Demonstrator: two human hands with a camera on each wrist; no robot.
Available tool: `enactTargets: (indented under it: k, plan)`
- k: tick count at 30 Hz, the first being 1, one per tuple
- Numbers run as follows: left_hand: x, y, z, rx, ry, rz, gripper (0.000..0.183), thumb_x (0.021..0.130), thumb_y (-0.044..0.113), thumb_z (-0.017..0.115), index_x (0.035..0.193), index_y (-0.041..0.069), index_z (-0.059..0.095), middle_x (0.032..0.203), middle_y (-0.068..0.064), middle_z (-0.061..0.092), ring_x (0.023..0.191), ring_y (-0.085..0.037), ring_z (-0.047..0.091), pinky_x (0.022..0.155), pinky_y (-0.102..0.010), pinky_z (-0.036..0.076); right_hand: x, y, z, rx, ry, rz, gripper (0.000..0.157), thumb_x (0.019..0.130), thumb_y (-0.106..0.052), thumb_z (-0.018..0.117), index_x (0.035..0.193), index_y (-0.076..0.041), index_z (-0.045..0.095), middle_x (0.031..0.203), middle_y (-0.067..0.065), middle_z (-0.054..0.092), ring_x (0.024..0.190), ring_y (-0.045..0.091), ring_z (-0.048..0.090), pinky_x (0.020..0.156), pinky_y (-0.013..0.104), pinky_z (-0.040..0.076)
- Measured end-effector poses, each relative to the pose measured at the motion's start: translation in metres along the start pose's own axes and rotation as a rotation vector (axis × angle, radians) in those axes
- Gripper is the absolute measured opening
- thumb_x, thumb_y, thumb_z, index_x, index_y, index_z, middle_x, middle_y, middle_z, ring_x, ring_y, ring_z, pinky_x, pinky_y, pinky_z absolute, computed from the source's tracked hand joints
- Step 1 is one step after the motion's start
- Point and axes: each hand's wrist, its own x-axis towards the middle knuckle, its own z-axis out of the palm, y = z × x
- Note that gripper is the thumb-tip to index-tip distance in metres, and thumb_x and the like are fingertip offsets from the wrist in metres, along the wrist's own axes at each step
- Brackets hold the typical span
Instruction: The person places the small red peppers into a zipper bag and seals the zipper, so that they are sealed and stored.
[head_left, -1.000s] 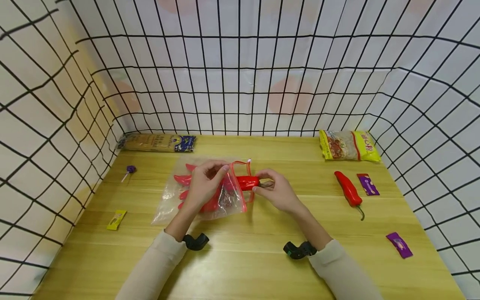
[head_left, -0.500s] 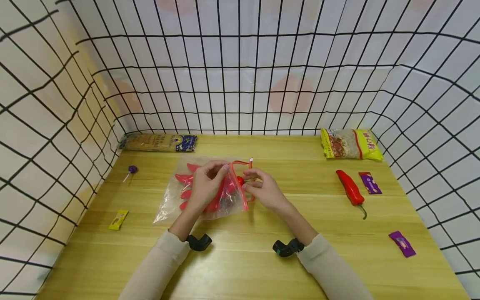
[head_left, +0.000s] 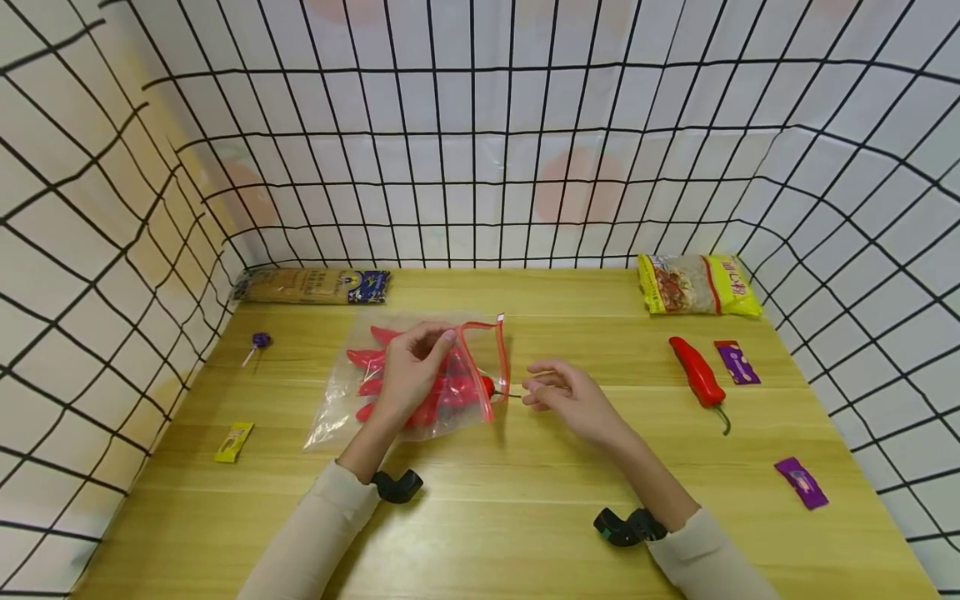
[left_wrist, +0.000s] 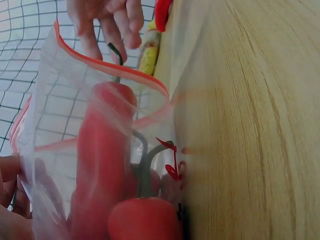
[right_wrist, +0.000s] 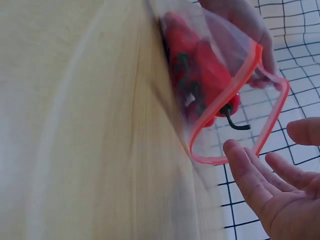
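A clear zip bag with a red-edged mouth lies on the table, its mouth held up and facing right. My left hand pinches the bag near the mouth's upper edge. Several red chili peppers are inside; one lies closest to the mouth, its dark stem poking out through the opening. Just right of the mouth is my right hand, fingers loosely extended, holding nothing and apart from the bag. Farther right, another red chili pepper with a green stem lies on the table.
At the back stand a noodle packet on the left and a yellow food bag on the right. Purple packets lie at right, a lollipop and a yellow sachet at left. Black wire mesh encloses the table.
My right hand pushed a chili pepper into the bag, let go of it, and drew back to the right. My left hand has kept its pinch on the bag.
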Motion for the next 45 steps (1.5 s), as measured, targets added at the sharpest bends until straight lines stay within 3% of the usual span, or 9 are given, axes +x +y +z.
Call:
enactTargets:
  k: [8, 15, 19, 26, 31, 33, 39, 45]
  plan:
    - [-0.001, 0.001, 0.001, -0.013, -0.002, 0.011, 0.025, 0.091, 0.040, 0.066, 0.105, 0.020, 0.073, 0.092, -0.002, 0.071, 0.078, -0.016, 0.061, 0.066, -0.024, 0.054, -0.017, -0.002, 0.006, 0.143, -0.081, 0.011, 0.039, 0.100, -0.018, 0.056, 0.136, -0.009, 0.045, 0.137, 0.021, 0.054, 0.124, 0.034, 0.057, 0.102, 0.046, 0.047]
    - [-0.001, 0.004, 0.002, -0.020, -0.011, 0.036, 0.024, 0.091, 0.039, 0.066, 0.104, 0.020, 0.073, 0.093, -0.003, 0.072, 0.079, -0.016, 0.061, 0.066, -0.022, 0.053, -0.009, -0.005, 0.017, 0.259, -0.037, -0.025, 0.046, 0.097, -0.002, 0.056, 0.139, -0.007, 0.039, 0.144, 0.025, 0.046, 0.132, 0.038, 0.048, 0.101, 0.037, 0.048]
    - [-0.001, 0.006, 0.001, -0.013, -0.010, 0.055, 0.025, 0.091, 0.040, 0.066, 0.103, 0.020, 0.073, 0.093, -0.001, 0.072, 0.080, -0.017, 0.062, 0.068, -0.022, 0.052, 0.004, -0.011, 0.026, 0.242, 0.002, -0.027, 0.045, 0.099, -0.006, 0.052, 0.141, -0.011, 0.036, 0.145, 0.020, 0.047, 0.130, 0.030, 0.053, 0.100, 0.030, 0.048]
    - [-0.002, 0.008, 0.002, -0.034, 0.005, 0.069, 0.025, 0.091, 0.040, 0.067, 0.104, 0.019, 0.073, 0.096, 0.001, 0.073, 0.085, -0.014, 0.066, 0.075, -0.023, 0.055, 0.024, -0.024, 0.046, 0.309, -0.032, -0.053, 0.038, 0.105, -0.015, 0.041, 0.142, -0.007, 0.036, 0.144, 0.019, 0.049, 0.128, 0.029, 0.054, 0.103, 0.036, 0.046]
    - [-0.008, 0.030, 0.001, -0.042, -0.002, 0.048, 0.022, 0.093, 0.027, 0.066, 0.106, 0.010, 0.072, 0.099, -0.008, 0.073, 0.086, -0.015, 0.065, 0.077, -0.020, 0.055, 0.026, -0.026, 0.050, 0.277, -0.030, -0.033, 0.041, 0.106, -0.023, 0.038, 0.144, -0.008, 0.036, 0.143, 0.017, 0.050, 0.129, 0.031, 0.053, 0.103, 0.038, 0.047]
    - [-0.011, 0.038, 0.000, -0.042, -0.006, 0.030, 0.022, 0.094, 0.023, 0.065, 0.107, 0.006, 0.071, 0.100, -0.011, 0.072, 0.087, -0.015, 0.065, 0.077, -0.021, 0.055, 0.022, -0.025, 0.046, 0.262, -0.017, -0.059, 0.041, 0.106, -0.025, 0.039, 0.143, -0.007, 0.036, 0.142, 0.019, 0.050, 0.128, 0.033, 0.053, 0.104, 0.040, 0.046]
    - [-0.008, 0.028, 0.002, -0.035, -0.002, -0.010, 0.024, 0.095, 0.025, 0.063, 0.111, 0.009, 0.073, 0.102, -0.010, 0.073, 0.090, -0.017, 0.067, 0.077, -0.021, 0.055, 0.003, -0.017, 0.003, 0.161, 0.050, -0.142, 0.039, 0.104, -0.021, 0.047, 0.138, -0.005, 0.040, 0.132, 0.023, 0.055, 0.121, 0.042, 0.055, 0.099, 0.039, 0.050]
    - [-0.001, 0.007, 0.001, 0.009, -0.007, -0.010, 0.026, 0.093, 0.036, 0.063, 0.109, 0.017, 0.073, 0.100, -0.004, 0.072, 0.090, -0.022, 0.067, 0.072, -0.021, 0.055, -0.023, 0.004, -0.054, -0.157, 0.196, -0.115, 0.046, 0.099, -0.033, 0.055, 0.138, -0.011, 0.044, 0.130, 0.015, 0.059, 0.118, 0.028, 0.059, 0.093, 0.018, 0.050]
